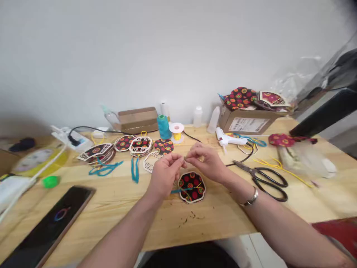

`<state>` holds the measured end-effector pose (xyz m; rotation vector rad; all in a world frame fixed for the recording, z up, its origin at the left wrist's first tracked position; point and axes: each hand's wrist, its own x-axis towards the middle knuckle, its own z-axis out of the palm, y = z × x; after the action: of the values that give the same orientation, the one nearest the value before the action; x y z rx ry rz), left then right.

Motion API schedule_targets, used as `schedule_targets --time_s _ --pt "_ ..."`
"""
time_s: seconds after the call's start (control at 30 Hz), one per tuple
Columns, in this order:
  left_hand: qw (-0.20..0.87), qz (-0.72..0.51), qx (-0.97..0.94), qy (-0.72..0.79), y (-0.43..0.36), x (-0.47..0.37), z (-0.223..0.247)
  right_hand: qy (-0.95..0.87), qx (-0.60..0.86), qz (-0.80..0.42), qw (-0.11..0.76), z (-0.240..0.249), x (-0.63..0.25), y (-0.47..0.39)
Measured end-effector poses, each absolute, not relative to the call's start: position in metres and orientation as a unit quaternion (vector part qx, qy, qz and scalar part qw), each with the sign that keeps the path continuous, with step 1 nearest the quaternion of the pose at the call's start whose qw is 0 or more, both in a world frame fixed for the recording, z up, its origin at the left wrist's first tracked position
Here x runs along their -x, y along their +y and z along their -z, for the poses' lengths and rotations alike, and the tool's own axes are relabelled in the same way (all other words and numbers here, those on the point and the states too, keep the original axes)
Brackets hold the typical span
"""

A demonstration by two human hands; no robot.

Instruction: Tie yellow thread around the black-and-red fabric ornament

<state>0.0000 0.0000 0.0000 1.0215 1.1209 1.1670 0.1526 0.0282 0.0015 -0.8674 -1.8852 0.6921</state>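
Note:
My left hand [166,171] and my right hand [205,162] meet over the middle of the table, thumbs and forefingers pinched close together. Whatever lies between the fingertips is too small to make out. Just below them a scalloped ornament [192,187] with dark floral fabric and a pale rim lies flat, with yellow and teal threads across it. Behind my left hand is a pale lattice frame [150,162], partly covered. A round floral fabric piece [164,146] lies beyond it.
Black-handled scissors [269,182] and a white glue gun [229,139] lie to the right. A teal thread cone [164,127] and yellow spool [176,133] stand behind. Stacked ornaments [141,145] sit left, a phone [51,227] nearer. Cardboard box [245,121] holds more pieces.

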Motion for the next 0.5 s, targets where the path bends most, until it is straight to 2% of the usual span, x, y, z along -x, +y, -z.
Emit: schedule_targets --time_s 0.3,0.5 --pt "0.581 -0.493 -0.443 0.472 0.0011 0.0009 -0.0028 -0.764 0.357 -0.286 0.455 -0.002 -0.1512 0.0272" --pt "0.546 -0.496 -0.455 0.499 0.0013 0.0018 -0.0017 -0.767 0.36 -0.279 0.453 -0.0012 -0.1515 0.0273"
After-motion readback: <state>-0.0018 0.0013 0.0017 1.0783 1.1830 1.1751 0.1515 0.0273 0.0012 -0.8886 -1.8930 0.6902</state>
